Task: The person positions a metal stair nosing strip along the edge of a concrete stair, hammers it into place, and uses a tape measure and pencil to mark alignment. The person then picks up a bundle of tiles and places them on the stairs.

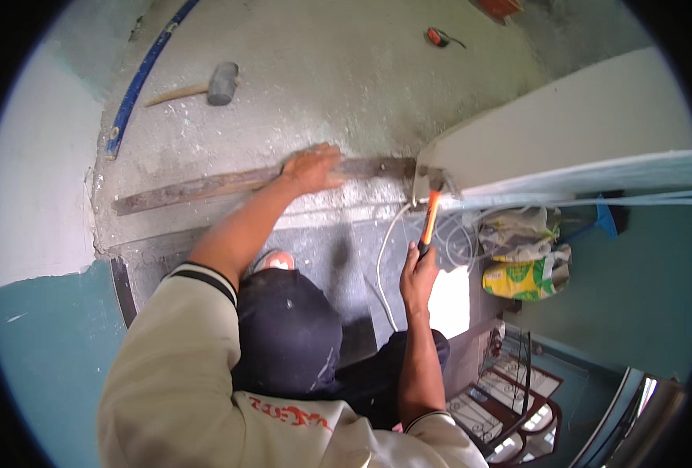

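A long, worn wooden plank (205, 186) lies across the doorway on the rough concrete. My left hand (312, 168) rests on its middle with the fingers stretched out, slightly blurred. In my right hand (418, 277) is a claw hammer (431, 214) with an orange and black handle, its fingers wrapped round the grip. The hammer's head is beside the plank's right end, close to the wall corner; whether it touches either, I cannot tell.
Beyond the plank lie a rubber mallet (222, 83), a blue spirit level (145, 82) and a tape measure (437, 37). A pale cable (379, 269) runs near my right hand. Sacks (521, 278) stand against the right wall, past coiled clear tubing (455, 243).
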Tool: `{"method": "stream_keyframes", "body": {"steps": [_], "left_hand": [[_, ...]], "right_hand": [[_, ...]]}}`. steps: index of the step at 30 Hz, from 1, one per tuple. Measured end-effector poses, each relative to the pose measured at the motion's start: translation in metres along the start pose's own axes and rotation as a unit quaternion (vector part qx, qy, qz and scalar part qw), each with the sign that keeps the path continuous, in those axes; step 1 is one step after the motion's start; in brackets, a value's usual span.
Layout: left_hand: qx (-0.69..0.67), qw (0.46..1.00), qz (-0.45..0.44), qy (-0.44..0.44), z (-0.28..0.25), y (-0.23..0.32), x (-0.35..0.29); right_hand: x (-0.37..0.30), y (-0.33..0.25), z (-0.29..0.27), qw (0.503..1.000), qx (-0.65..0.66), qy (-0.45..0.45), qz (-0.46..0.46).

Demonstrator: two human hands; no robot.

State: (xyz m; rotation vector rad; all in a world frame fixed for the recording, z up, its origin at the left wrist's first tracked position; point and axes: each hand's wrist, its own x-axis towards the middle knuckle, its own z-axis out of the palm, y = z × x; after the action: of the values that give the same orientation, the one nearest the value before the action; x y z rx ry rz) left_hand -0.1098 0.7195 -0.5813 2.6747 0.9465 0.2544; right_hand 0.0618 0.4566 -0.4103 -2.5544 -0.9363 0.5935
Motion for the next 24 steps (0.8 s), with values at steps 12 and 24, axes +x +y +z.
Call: {"method": "stream_keyframes", "body": {"steps": [12,24], "left_hand": [[-0.146,0.965,0.095,0.195,-0.023,0.055,-0.014],[-0.79,0.589,-0.169,0.036,-0.047,0.088,-0.166]], "right_hand": [[-0.036,0.052,0.084,0.906,0.423,-0.02,-0.03],[-0.05,-0.047,0.144,0.869,0.437,-0.192,-0.133]]}}
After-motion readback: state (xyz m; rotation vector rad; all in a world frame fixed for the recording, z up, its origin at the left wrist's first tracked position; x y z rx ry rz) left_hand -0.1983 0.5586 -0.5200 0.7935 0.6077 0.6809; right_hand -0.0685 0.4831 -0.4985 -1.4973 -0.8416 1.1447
